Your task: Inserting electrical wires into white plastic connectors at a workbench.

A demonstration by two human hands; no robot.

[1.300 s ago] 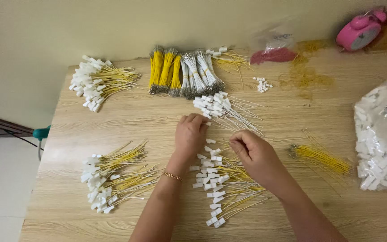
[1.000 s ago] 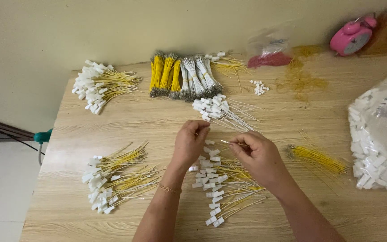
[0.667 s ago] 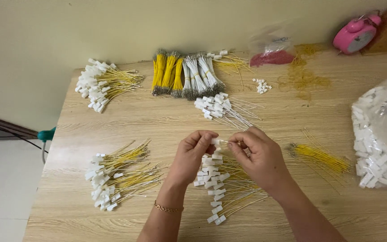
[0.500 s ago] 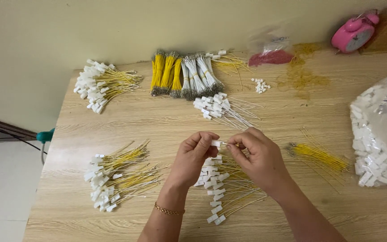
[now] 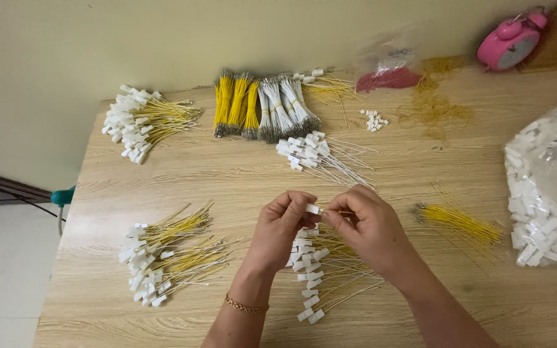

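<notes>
My left hand (image 5: 282, 227) and my right hand (image 5: 367, 227) meet above the middle of the wooden table (image 5: 220, 183). Between their fingertips sits a small white plastic connector (image 5: 312, 209), pinched by the left hand. The right hand's fingers are closed at the connector's side on a thin wire that is mostly hidden. Just below the hands lies a pile of yellow wires with white connectors (image 5: 317, 283). A loose bundle of bare yellow wires (image 5: 460, 222) lies to the right of the right hand.
Finished wire piles lie at the front left (image 5: 162, 258), back left (image 5: 142, 121) and centre back (image 5: 317, 154). Bundles of yellow and grey wires (image 5: 262, 106) line the wall. A clear bag of white connectors (image 5: 549, 187) fills the right edge. A pink alarm clock (image 5: 509, 40) and a red bead bag (image 5: 389, 76) stand behind.
Both hands rose from the pile on the table and came together. The left now pinches a white connector and the right presses in at its side.
</notes>
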